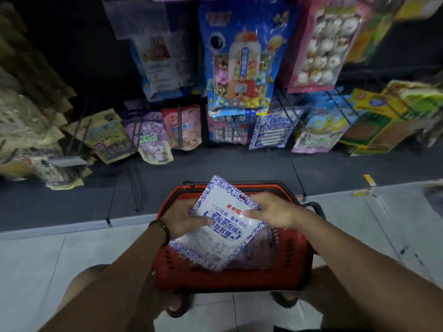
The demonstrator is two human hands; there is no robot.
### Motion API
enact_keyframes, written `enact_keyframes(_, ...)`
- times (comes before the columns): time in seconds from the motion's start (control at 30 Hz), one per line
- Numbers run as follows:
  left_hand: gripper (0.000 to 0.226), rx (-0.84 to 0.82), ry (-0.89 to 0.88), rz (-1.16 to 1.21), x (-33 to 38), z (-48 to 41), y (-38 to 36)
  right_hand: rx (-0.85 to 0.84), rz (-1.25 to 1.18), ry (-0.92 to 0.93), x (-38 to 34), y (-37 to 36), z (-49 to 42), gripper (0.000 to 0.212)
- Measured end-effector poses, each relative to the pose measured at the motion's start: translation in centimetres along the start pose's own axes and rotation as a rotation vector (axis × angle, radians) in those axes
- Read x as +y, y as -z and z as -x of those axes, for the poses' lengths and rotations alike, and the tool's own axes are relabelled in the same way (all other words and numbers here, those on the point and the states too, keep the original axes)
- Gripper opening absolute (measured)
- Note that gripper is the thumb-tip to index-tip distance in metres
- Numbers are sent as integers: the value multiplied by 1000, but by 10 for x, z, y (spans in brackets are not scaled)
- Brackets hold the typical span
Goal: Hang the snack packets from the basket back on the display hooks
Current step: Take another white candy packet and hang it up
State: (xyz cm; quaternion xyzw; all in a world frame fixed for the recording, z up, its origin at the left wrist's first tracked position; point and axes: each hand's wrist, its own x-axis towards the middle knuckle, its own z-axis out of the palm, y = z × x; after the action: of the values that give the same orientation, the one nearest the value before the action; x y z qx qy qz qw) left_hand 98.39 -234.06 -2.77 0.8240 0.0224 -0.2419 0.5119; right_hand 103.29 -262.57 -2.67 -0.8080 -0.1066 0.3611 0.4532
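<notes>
Fingers (203,220) of my left hand (184,219) and right hand (273,212) pinch the blue-white snack packet (223,233), tilted just above the red basket (227,279) near me; maybe more packets underneath, too blurry.

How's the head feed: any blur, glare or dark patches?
Head view: the held blue-and-white packet reads sharp, with a glare patch; packets at the left edge smear; the rack behind is dark; the wide lens bows the floor edge.

Wears dark bracelet (161,230) with brownish beads at wrist behind left hand (184,221), shows bare forearms (124,267) and bare knees (81,281) low in frame.
</notes>
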Motion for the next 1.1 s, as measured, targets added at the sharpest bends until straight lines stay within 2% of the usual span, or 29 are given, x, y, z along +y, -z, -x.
enact_keyframes(0.1, 34, 137, -74, 185, 25, 31, -6, 205, -151, 82, -22, 9, 32, 29)
enact_keyframes(0.17, 35, 250, -115, 264, 40, 49, -11, 365, -411, 109, -33, 8, 52, 30)
enact_keyframes(0.23, 32, 319, -128, 372, 56, 66, -21, 349, -625, 129, -40, -1, 71, 26)
enact_keyframes(0.37, 20, 378, -115, 517, 85, 91, -40, 279, -644, 176, -41, -26, 95, 30)
enact_keyframes(0.53, 24, 435, -122, 417, 98, 100, -45, 412, -690, 229, -51, -36, 112, 24)
enact_keyframes(0.6, 45, 603, -97, 344, 101, 103, -53, 473, -662, 244, -54, -35, 114, 24)
enact_keyframes(0.67, 61, 848, -127, 88, 101, 110, -65, 540, -647, 253, -60, -36, 115, 22)
enact_keyframes(0.7, 63, 873, -178, -15, 100, 113, -73, 568, -636, 261, -64, -38, 115, 22)
enact_keyframes(0.73, 66, 818, -246, -50, 101, 116, -80, 588, -627, 277, -68, -41, 115, 22)
enact_keyframes(0.8, 78, 595, -309, 0, 104, 119, -96, 610, -589, 312, -76, -50, 115, 17)
enact_keyframes(0.87, 84, 503, -332, 116, 108, 117, -105, 599, -530, 339, -80, -60, 114, 12)
enact_keyframes(0.93, 63, 522, -341, 277, 116, 116, -106, 525, -498, 375, -86, -66, 121, 6)
enact_keyframes(1.03, 24, 619, -296, 345, 119, 113, -97, 445, -375, 406, -83, -62, 126, 19)
enact_keyframes(1.1, 14, 590, -219, 379, 116, 112, -89, 601, -225, 394, -74, -51, 122, 15)
